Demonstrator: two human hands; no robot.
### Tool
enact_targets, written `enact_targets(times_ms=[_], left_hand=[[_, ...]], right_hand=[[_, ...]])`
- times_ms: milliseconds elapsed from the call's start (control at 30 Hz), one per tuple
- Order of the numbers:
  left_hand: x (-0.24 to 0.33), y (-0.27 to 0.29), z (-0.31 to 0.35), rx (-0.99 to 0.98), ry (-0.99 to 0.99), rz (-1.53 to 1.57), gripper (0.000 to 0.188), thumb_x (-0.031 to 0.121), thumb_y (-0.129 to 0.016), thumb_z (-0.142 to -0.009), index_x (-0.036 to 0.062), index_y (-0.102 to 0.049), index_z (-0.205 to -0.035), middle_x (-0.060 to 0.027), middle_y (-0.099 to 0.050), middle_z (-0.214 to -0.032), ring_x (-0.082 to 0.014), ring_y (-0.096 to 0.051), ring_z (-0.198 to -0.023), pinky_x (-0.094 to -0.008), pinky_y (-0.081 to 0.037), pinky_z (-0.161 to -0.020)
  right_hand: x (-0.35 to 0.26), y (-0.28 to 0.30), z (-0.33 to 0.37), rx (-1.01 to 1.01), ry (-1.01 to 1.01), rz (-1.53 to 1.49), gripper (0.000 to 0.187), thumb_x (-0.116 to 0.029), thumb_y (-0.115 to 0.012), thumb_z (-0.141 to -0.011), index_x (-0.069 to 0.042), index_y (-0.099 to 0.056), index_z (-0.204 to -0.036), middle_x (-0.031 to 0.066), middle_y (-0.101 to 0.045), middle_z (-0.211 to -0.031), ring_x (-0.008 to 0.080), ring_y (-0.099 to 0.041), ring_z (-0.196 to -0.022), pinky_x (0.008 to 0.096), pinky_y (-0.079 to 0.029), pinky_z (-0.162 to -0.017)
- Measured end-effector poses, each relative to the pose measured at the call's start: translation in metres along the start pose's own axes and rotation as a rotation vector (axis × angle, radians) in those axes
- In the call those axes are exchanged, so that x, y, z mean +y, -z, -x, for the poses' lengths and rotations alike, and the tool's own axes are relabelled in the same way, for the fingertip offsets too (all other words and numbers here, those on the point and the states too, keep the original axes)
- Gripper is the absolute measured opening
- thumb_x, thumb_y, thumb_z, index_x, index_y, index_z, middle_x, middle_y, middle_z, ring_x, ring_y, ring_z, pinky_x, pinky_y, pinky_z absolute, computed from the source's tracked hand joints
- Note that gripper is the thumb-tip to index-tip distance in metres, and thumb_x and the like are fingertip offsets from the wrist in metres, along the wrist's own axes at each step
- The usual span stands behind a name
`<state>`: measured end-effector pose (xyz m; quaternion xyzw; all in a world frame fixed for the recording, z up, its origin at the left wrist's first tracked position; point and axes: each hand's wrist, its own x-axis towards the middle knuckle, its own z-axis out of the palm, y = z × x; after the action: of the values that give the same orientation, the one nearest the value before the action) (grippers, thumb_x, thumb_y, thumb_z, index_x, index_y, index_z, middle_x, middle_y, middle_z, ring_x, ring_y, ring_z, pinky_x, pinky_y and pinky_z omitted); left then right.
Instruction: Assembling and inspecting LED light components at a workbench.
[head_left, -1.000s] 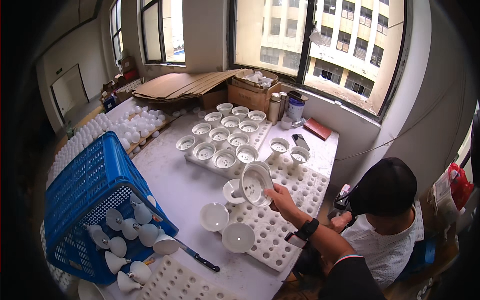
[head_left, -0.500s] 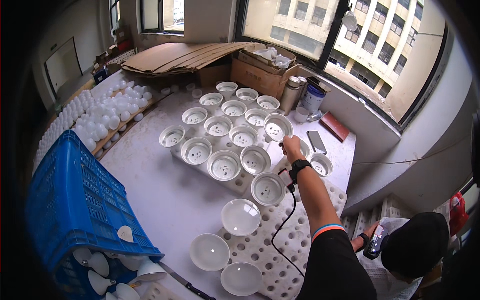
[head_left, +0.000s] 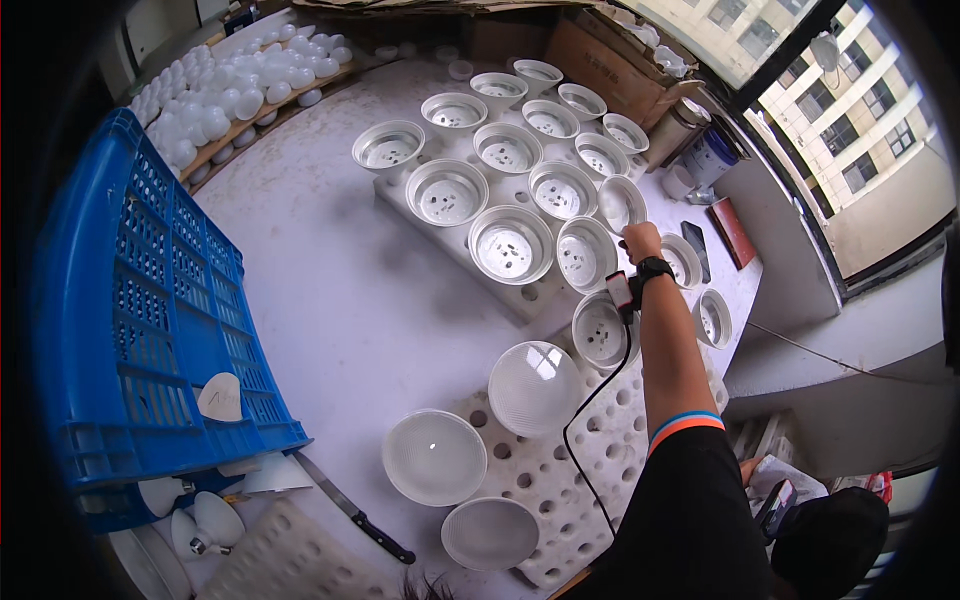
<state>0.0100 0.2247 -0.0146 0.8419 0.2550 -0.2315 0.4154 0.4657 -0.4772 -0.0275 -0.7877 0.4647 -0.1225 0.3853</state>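
My right hand (head_left: 642,242) is closed at the near edge of a white cup-shaped lamp housing (head_left: 622,203), which tilts toward me. Its fingertips are partly hidden. Around it, several more open white housings (head_left: 503,246) with small holes in their bottoms stand in rows on a holed foam board (head_left: 440,238). One housing (head_left: 600,330) sits just below my wrist, and another (head_left: 682,262) to its right. Closer to me, three frosted round lamp covers (head_left: 434,457) rest on a second holed board (head_left: 600,440). My left hand is out of the picture.
A blue plastic crate (head_left: 200,330) lies at the left with white lamp parts inside. Near it is a black-handled knife (head_left: 350,510). White bulbs (head_left: 250,90) fill a far-left board. A cable hangs from my wrist device. At the lower right another person (head_left: 830,540) holds a phone.
The view has shifted, with the table now closer and the near boards showing more. My right hand remains at a housing, which now looks more tilted.
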Motion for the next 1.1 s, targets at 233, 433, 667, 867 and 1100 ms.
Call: enact_targets(times_ms=[233, 433, 667, 867, 1100], left_hand=[[-0.030, -0.004, 0.005, 0.025, 0.387, 0.259, 0.019, 0.015, -0.068, -0.079, 0.0013, -0.055, -0.077, -0.0074, -0.056, -0.068, -0.0135, -0.052, -0.059, -0.0309, -0.046, -0.058], [-0.044, -0.016, 0.000, 0.051, 0.288, 0.159, 0.027, 0.030, -0.067, -0.080, 0.0032, -0.063, -0.078, -0.0045, -0.062, -0.064, -0.0115, -0.059, -0.060, -0.0280, -0.047, -0.060], [-0.044, -0.011, 0.016, -0.020, 0.106, 0.504, 0.016, 0.018, -0.062, -0.086, 0.0029, -0.061, -0.090, -0.0022, -0.064, -0.074, -0.0092, -0.060, -0.066, -0.0244, -0.047, -0.061], [-0.040, 0.047, -0.026, 0.045, 0.001, 0.581, 0.013, 0.014, -0.058, -0.087, 0.0018, -0.059, -0.090, -0.0029, -0.062, -0.079, -0.0102, -0.062, -0.072, -0.0244, -0.049, -0.060], [0.002, 0.148, -0.080, 0.361, -0.288, 0.710, 0.009, 0.011, -0.055, -0.088, 0.0021, -0.057, -0.090, -0.0036, -0.061, -0.083, -0.0115, -0.063, -0.070, -0.0218, -0.048, -0.057]], right_hand=[[0.030, 0.008, -0.026, -0.118, 0.140, 0.262, 0.030, -0.023, -0.057, -0.076, 0.006, -0.059, -0.083, 0.0155, -0.062, -0.064, 0.0226, -0.059, -0.048, 0.0355, -0.042, -0.040], [0.071, 0.041, -0.099, 0.107, 0.436, 0.303, 0.034, -0.031, -0.052, -0.087, 0.002, -0.054, -0.079, 0.0079, -0.051, -0.054, 0.0184, -0.046, -0.037, 0.0322, -0.034, -0.033], [-0.035, 0.043, 0.019, -0.148, 0.694, 0.020, 0.023, -0.021, -0.049, -0.092, -0.003, -0.061, -0.100, 0.0043, -0.053, -0.069, 0.0065, -0.046, -0.050, 0.0236, -0.034, -0.041], [-0.088, 0.069, 0.283, -0.423, 0.678, -0.542, 0.019, -0.013, -0.054, -0.087, -0.008, -0.062, -0.103, -0.0075, -0.047, -0.069, -0.0007, -0.033, -0.051, 0.0166, -0.024, -0.043], [-0.064, 0.020, 0.499, -0.976, 0.655, -0.146, 0.019, -0.007, -0.048, -0.090, -0.003, -0.061, -0.103, 0.0023, -0.062, -0.078, 0.0045, -0.047, -0.055, 0.0200, -0.039, -0.050]])
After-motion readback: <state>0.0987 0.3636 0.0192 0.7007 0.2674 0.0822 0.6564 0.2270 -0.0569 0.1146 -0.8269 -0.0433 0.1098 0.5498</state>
